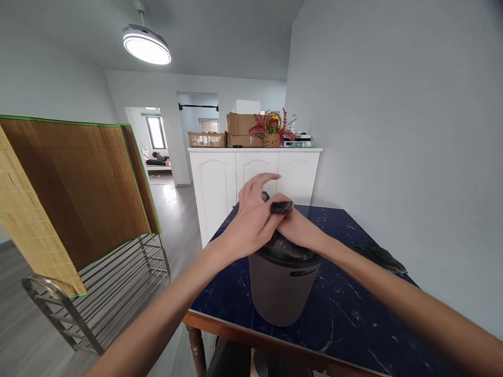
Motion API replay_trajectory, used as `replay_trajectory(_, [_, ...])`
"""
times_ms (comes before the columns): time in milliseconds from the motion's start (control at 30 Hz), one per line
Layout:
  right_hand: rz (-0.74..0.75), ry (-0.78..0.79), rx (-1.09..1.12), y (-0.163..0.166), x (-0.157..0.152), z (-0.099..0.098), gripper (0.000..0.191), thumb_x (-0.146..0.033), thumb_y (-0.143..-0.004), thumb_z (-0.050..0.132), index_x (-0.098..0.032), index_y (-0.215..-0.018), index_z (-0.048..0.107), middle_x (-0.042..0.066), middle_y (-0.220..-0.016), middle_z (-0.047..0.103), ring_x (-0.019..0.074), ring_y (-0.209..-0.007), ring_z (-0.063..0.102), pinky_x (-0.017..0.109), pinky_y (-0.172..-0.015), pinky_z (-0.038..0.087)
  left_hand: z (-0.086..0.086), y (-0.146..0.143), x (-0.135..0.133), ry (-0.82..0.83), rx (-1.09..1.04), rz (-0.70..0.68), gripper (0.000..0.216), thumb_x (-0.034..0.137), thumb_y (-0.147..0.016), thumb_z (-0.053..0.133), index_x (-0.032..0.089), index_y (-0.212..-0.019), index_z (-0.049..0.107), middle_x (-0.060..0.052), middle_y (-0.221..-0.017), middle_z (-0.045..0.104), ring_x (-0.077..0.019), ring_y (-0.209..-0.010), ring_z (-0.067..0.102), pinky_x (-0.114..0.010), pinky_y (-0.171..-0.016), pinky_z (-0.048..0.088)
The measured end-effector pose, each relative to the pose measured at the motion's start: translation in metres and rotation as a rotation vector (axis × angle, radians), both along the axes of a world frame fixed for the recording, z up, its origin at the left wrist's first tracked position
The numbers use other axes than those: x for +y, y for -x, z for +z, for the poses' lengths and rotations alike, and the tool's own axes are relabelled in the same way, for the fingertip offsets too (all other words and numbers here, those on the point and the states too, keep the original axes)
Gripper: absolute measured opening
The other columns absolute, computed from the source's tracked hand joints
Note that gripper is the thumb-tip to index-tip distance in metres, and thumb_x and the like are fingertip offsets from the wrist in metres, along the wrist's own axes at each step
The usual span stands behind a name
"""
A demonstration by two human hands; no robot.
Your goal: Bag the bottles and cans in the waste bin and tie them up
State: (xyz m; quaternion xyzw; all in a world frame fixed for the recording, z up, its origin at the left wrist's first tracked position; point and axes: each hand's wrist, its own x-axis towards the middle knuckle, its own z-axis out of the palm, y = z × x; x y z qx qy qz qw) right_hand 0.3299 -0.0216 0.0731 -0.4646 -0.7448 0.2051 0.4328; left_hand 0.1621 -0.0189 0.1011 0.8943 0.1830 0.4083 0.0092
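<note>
A grey-brown trash bin [281, 293] with a slot in its side stands upright near the table's front edge. Black plastic of a trash bag [288, 250] fills its mouth and is gathered upward. Above the bin my hands cross close together on the gathered bag. My left hand [253, 212] is closed on the plastic, its index finger stretched out forward. Lower and to the right, my right hand [293, 225] pinches the bag, and a dark twisted end sticks out by its fingers. The overlap partly hides the fingertips and the exact shape of the twisted plastic.
The bin's table [346, 309] has a dark blue marbled top. More black plastic [381, 257] lies by the wall. Beyond stands a white cabinet [214, 183] with cardboard boxes [243, 128] and a flower basket [271, 139]. A metal rack [118, 277] with bamboo mats is left.
</note>
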Motion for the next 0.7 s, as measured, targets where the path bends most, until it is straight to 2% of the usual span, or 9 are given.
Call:
replay_trajectory(33, [-0.002, 0.1, 0.072, -0.001, -0.001, 0.003, 0.033, -0.051, -0.099, 0.052, -0.024, -0.099, 0.071, 0.008, -0.097, 0.077, 0.0298, -0.097, 0.07, 0.044, -0.089, 0.056, -0.006, 0.001, 0.001, 0.046, -0.086, 0.029, 0.018, 0.029, -0.106, 0.053, 0.027, -0.121, 0.062, -0.011, -0.16, 0.04, -0.0325, -0.157, 0.029, -0.059, -0.129, 0.027])
replay_trajectory(133, [0.032, 0.417, 0.332, -0.006, -0.003, 0.009, 0.059, -0.073, -0.099, 0.045, -0.025, -0.096, 0.079, 0.009, -0.1, 0.081, 0.0305, -0.1, 0.074, 0.041, -0.096, 0.057, -0.027, 0.003, 0.009, 0.366, -0.268, -0.001, 0.07, 0.048, -0.092, 0.078, 0.03, -0.146, 0.038, -0.015, -0.156, 0.042, -0.0344, -0.15, 0.042, -0.054, -0.118, 0.046])
replay_trajectory(167, [0.049, 0.474, 0.385, -0.008, -0.002, 0.01, 0.066, -0.077, -0.098, 0.042, -0.024, -0.093, 0.081, 0.01, -0.098, 0.082, 0.0311, -0.099, 0.075, 0.041, -0.095, 0.058, -0.034, 0.002, 0.012, 0.489, -0.275, -0.056, 0.082, 0.05, -0.088, 0.082, 0.03, -0.149, 0.03, -0.016, -0.153, 0.046, -0.0336, -0.145, 0.049, -0.05, -0.113, 0.052])
replay_trajectory(233, [0.049, 0.491, 0.408, -0.011, -0.001, 0.012, 0.067, -0.078, -0.097, 0.043, -0.024, -0.092, 0.083, 0.01, -0.096, 0.082, 0.0312, -0.098, 0.075, 0.041, -0.095, 0.057, -0.044, -0.001, 0.017, 0.649, -0.262, -0.148, 0.09, 0.048, -0.085, 0.084, 0.028, -0.148, 0.023, -0.015, -0.143, 0.056, -0.0304, -0.132, 0.062, -0.046, -0.105, 0.056])
replay_trajectory(333, [-0.056, 0.41, 0.303, -0.017, -0.001, 0.013, 0.062, -0.077, -0.096, 0.05, -0.025, -0.097, 0.082, 0.008, -0.101, 0.082, 0.0302, -0.103, 0.073, 0.039, -0.097, 0.055, -0.048, -0.006, 0.022, 0.654, -0.272, -0.112, 0.084, 0.042, -0.085, 0.083, 0.024, -0.143, 0.025, -0.009, -0.117, 0.068, -0.0271, -0.11, 0.071, -0.043, -0.095, 0.058])
replay_trajectory(433, [-0.213, 0.364, 0.208, -0.023, -0.007, 0.016, 0.067, -0.084, -0.091, 0.054, -0.023, -0.099, 0.079, 0.01, -0.103, 0.08, 0.0307, -0.1, 0.071, 0.041, -0.092, 0.055, -0.043, -0.007, 0.024, 0.597, -0.157, -0.044, 0.055, 0.036, -0.082, 0.08, 0.022, -0.123, 0.047, -0.002, -0.094, 0.069, -0.0246, -0.089, 0.07, -0.039, -0.08, 0.057])
replay_trajectory(533, [-0.211, 0.353, 0.104, -0.031, -0.017, 0.02, 0.069, -0.087, -0.088, 0.053, -0.021, -0.085, 0.075, 0.01, -0.089, 0.078, 0.0296, -0.09, 0.07, 0.042, -0.091, 0.054, -0.037, -0.004, 0.024, 0.532, -0.013, -0.09, 0.019, 0.022, -0.082, 0.069, 0.022, -0.1, 0.064, -0.004, -0.098, 0.073, -0.0243, -0.091, 0.069, -0.039, -0.085, 0.054])
replay_trajectory(633, [-0.14, 0.334, -0.041, -0.04, -0.028, 0.026, 0.063, -0.084, -0.088, 0.058, -0.023, -0.081, 0.074, 0.007, -0.086, 0.077, 0.0283, -0.088, 0.069, 0.043, -0.094, 0.053, -0.033, -0.001, 0.025, 0.484, 0.004, -0.129, 0.023, 0.018, -0.084, 0.057, 0.023, -0.1, 0.073, -0.006, -0.11, 0.073, -0.0252, -0.101, 0.067, -0.039, -0.091, 0.051])
replay_trajectory(700, [-0.005, 0.297, -0.133, -0.046, -0.034, 0.032, 0.057, -0.078, -0.09, 0.061, -0.024, -0.089, 0.077, 0.006, -0.093, 0.078, 0.0273, -0.092, 0.069, 0.041, -0.092, 0.054, -0.031, 0.001, 0.026, 0.507, 0.008, -0.144, 0.022, 0.022, -0.088, 0.054, 0.023, -0.094, 0.075, -0.007, -0.112, 0.071, -0.0246, -0.101, 0.066, -0.038, -0.088, 0.05])
